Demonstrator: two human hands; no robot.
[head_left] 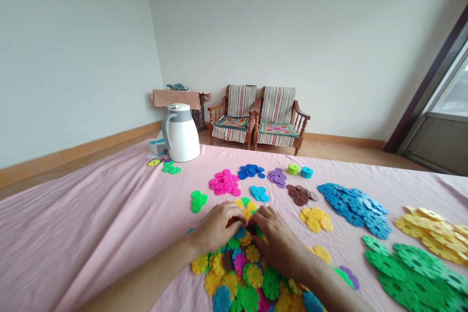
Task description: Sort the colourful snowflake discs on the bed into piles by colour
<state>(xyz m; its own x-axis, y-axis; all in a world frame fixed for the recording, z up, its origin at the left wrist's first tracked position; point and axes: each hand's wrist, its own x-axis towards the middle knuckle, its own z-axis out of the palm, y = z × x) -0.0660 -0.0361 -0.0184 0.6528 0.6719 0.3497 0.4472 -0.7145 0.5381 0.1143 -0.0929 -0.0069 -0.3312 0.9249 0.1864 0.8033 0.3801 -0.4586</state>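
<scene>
A mixed pile of colourful notched plastic discs (252,277) lies right in front of me on the pink cloth. My left hand (219,226) reaches over the pile's far end with its fingers curled in and the thumb near them. Close beside it, my right hand (280,241) bends its fingers down towards the same spot. Both look closed, but what sits between the fingertips is hidden. A blue disc (240,232) shows just under the left thumb. Several yellow and green discs (248,208) lie just beyond the fingertips.
Single-colour disc groups surround the pile: pink (224,183), dark blue (250,171), brown (298,195), purple (277,177). Larger blue (353,207), yellow (431,229) and green heaps (413,273) spread rightward. A white jug (185,136) stands far left. Two wooden chairs (278,112) stand behind.
</scene>
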